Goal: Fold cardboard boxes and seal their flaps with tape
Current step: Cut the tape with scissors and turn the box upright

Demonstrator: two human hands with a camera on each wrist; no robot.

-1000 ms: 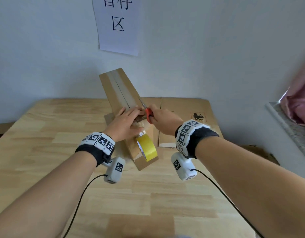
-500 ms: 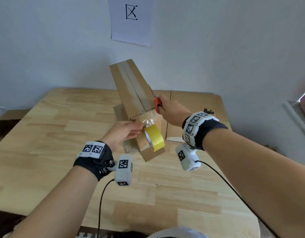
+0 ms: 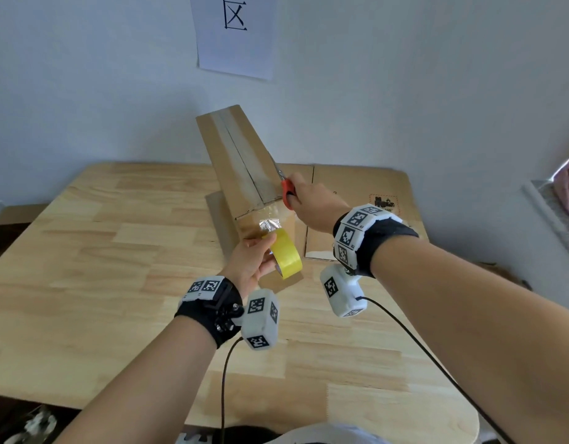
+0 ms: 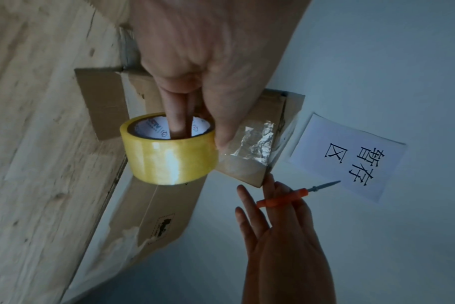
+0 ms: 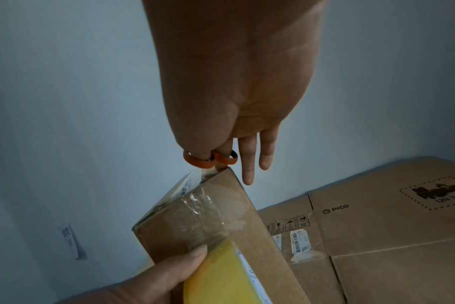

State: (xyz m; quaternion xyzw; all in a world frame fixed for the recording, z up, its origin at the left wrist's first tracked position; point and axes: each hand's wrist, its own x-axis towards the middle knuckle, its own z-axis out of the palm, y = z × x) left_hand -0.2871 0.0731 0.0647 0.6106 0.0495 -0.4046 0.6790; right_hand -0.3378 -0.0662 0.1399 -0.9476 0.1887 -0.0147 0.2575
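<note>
A long narrow cardboard box (image 3: 241,168) stands tilted on the wooden table (image 3: 100,251), clear tape running along its seam. My left hand (image 3: 251,261) grips a yellow tape roll (image 3: 286,254) at the box's near end. Two fingers (image 4: 179,115) sit inside the core and the thumb (image 5: 169,267) lies outside. A crumpled shiny tape strip (image 3: 270,225) runs from the roll onto the box. My right hand (image 3: 312,203) holds orange-handled scissors (image 3: 288,193) at the box's right edge. Their blades point up along the box, and two fingers stay straight.
Flattened printed cardboard boxes (image 3: 356,193) lie at the table's back right, behind my right hand. A paper sign (image 3: 235,33) hangs on the wall. A stone ledge (image 3: 552,219) runs along the right. Cables trail from both wrist cameras toward me.
My left hand left the box's taped face, dropped toward me and took hold of the tape roll. My right hand drew the scissors back to the box's right edge.
</note>
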